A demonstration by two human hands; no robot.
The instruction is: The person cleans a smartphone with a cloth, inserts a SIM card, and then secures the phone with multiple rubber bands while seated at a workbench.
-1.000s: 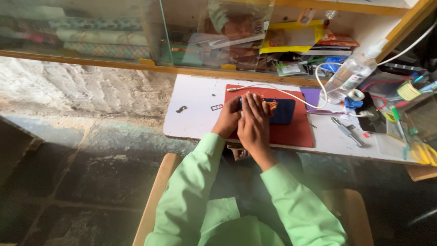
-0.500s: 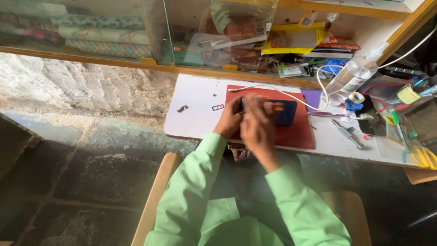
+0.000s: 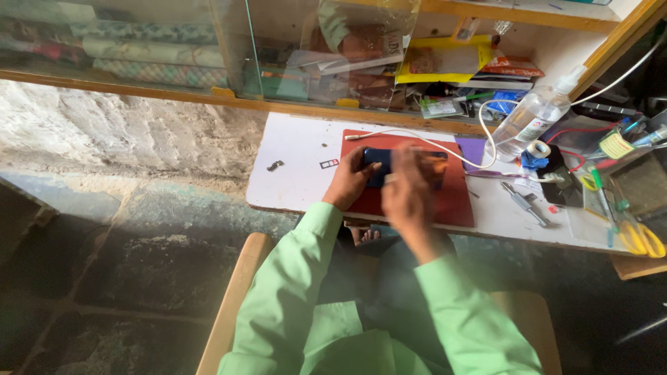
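Both hands work at a dark blue phone (image 3: 379,165) on the red mat (image 3: 458,201), left hand (image 3: 349,182) gripping its nine-o'clock end, blurred right hand (image 3: 410,191) fingers' grip unclear, on the white bench (image 3: 295,173).

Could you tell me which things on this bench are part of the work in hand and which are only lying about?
In hand: dark blue phone, held by left hand and right hand, on the red mat.

Lying about: clear spray bottle, white cable, tape roll, yellow scissors.
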